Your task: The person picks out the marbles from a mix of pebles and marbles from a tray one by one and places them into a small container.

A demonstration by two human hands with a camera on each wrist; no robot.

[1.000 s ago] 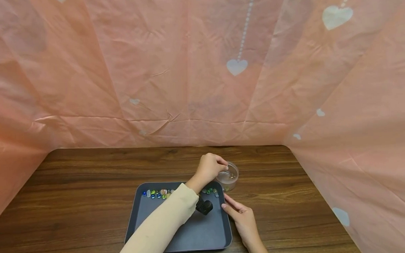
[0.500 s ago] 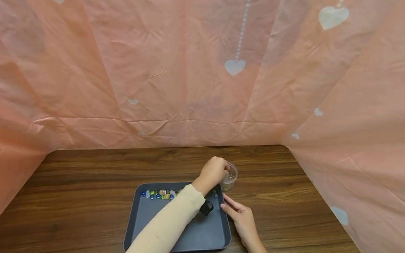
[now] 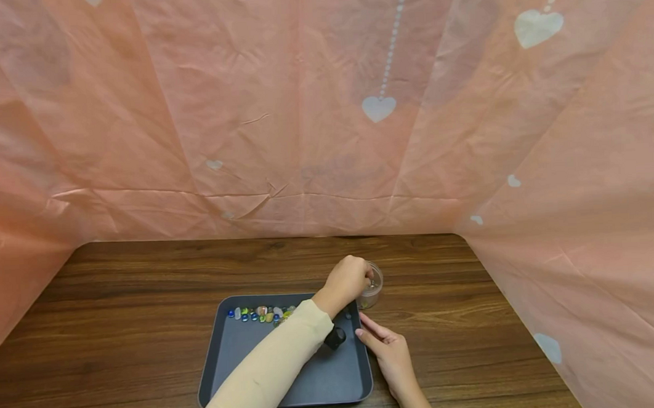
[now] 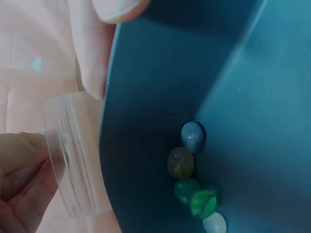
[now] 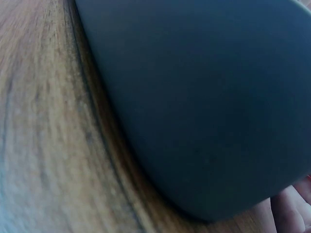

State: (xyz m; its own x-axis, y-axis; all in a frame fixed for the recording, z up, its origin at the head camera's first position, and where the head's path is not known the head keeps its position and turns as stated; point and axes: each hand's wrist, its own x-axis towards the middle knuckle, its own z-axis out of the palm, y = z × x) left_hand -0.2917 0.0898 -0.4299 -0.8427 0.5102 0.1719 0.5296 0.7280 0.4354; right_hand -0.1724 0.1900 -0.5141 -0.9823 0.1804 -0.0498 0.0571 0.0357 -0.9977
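My left hand (image 3: 345, 283) reaches across the grey tray (image 3: 325, 376) to a clear plastic jar (image 3: 372, 295) beyond its far right corner. In the left wrist view, bent fingers (image 4: 36, 189) go in at the mouth of the jar (image 4: 80, 165); I cannot tell if they hold anything. My right hand (image 3: 393, 354) holds the tray's right edge, the thumb over the rim and the fingers along the outer wall. Glass marbles and stones (image 3: 262, 311) in several colours line the tray's far side, partly hidden by my left forearm. More marbles (image 4: 181, 162) lie in the near-jar corner.
The tray rests on a brown wood-grain table (image 3: 142, 275). A pink curtain (image 3: 272, 108) with white hearts hangs behind and at both sides. A black wrist device (image 3: 335, 338) sits under my left wrist, over the tray.
My left hand has moved right and slightly nearer, its fingers going down into the jar. The forearm covers more of the marbles at the right. My right hand stays at the tray's edge.
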